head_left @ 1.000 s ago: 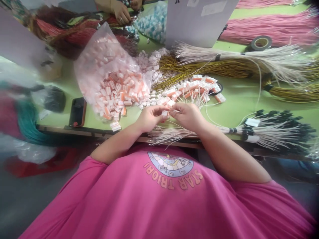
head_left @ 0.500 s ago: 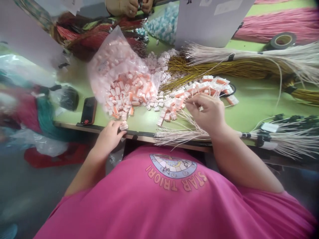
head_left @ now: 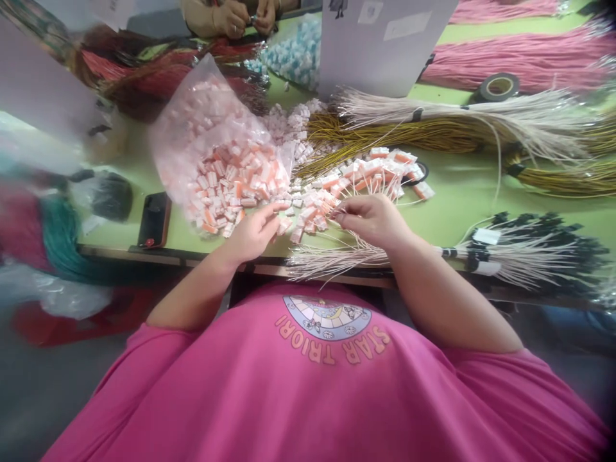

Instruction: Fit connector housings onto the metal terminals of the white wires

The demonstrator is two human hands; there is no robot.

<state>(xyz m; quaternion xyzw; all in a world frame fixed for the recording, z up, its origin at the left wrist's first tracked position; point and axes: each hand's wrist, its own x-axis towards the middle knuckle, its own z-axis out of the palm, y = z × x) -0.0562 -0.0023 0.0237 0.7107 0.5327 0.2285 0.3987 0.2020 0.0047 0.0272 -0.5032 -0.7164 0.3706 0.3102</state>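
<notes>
My left hand (head_left: 255,235) is over the table's front edge, its fingertips at a small white-and-pink connector (head_left: 283,224). My right hand (head_left: 373,219) pinches thin wire ends, just right of a cluster of orange-and-white connectors (head_left: 315,215). Behind my left hand, loose connectors (head_left: 240,176) spill from a clear plastic bag (head_left: 192,115). A bundle of white wires (head_left: 332,258) lies along the front edge below my right hand. More wired connectors (head_left: 380,168) lie beyond my right fingers.
A phone (head_left: 154,220) lies at the left. Yellow wires (head_left: 433,138), white wires (head_left: 462,106), a tape roll (head_left: 499,87) and pink wires (head_left: 510,54) lie at the back right. Across the table, a person's hands (head_left: 245,18) work near teal-and-white connectors (head_left: 298,51).
My left hand has moved right, towards my right hand, bringing a connector along. The right hand has come slightly lower and left. The whole view has shifted.
</notes>
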